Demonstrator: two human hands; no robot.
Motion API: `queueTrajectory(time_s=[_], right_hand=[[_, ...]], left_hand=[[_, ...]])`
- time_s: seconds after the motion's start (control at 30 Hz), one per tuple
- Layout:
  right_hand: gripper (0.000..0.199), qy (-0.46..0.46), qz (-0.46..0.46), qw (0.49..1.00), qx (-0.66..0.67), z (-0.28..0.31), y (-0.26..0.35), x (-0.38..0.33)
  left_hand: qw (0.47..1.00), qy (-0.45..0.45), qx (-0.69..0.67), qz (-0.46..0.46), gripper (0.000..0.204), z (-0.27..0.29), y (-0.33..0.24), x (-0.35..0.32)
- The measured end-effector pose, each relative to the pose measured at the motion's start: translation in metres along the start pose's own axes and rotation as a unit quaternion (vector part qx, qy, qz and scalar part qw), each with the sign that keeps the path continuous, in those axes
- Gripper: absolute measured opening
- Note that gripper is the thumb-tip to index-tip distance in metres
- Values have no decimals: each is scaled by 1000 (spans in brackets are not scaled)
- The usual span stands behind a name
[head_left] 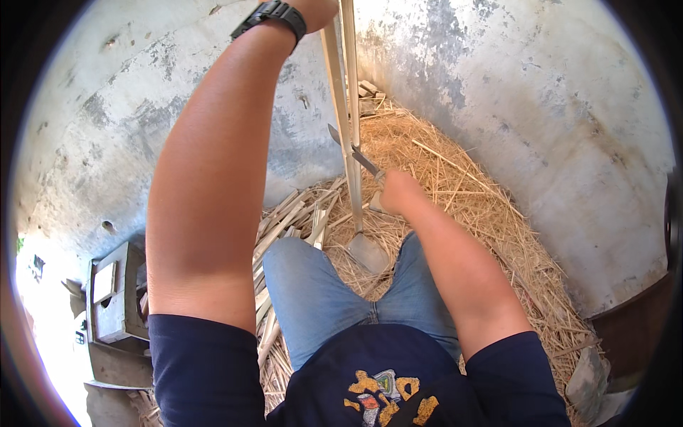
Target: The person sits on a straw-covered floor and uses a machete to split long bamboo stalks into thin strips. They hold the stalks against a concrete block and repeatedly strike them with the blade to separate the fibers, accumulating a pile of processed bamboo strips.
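Note:
A long pale bamboo strip (353, 188) stands nearly upright between my knees, divided into two lengths above the knife. Its lower end is by a flat grey stone-like block (370, 255). At the top edge, my left hand (315, 10) closes on the upper part of the strip; its fingers are mostly out of the picture. My right hand (400, 192) is wrapped around the handle of a knife (367, 164). The blade crosses the strip where the two lengths meet, and its tip shows on the left side.
Shavings (455, 178) cover the floor in front and to the right. Several split strips (292, 217) lie in a pile left of my knees. Worn plaster walls (512, 107) meet ahead. A grey box-like object (121, 299) stands at the left, and a brown panel (640, 320) at the right.

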State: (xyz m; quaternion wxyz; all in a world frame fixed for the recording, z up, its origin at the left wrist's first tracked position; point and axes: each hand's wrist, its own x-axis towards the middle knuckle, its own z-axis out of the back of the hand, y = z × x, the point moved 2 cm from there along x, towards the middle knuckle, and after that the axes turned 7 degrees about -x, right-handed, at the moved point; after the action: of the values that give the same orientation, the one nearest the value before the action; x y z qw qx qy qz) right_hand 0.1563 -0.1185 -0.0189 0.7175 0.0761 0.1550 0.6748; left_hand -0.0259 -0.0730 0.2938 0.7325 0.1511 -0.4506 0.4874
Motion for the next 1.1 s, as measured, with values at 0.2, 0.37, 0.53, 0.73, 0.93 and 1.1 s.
queueTrajectory(time_s=[0.2,0.37,0.53,0.73,0.93,1.1], right_hand=[[19,129,-17,966,223,-8,-22,45],[24,-47,57,997,-37,-44,42,47],[28,29,9,999,-26,-132,-11,79],[23,303,-16,945,125,-138,-6,136],[23,59,68,996,-17,-192,23,144],[18,111,74,988,-77,-237,6,156]], left_hand=[[1000,-2,-27,5,20,-3,22,4],[999,-10,17,29,24,41,22,-8],[996,48,-43,-69,30,17,82,-1],[987,57,-132,73,35,37,210,10],[987,15,-83,139,37,72,287,-14],[985,-6,-71,160,34,114,319,-56]])
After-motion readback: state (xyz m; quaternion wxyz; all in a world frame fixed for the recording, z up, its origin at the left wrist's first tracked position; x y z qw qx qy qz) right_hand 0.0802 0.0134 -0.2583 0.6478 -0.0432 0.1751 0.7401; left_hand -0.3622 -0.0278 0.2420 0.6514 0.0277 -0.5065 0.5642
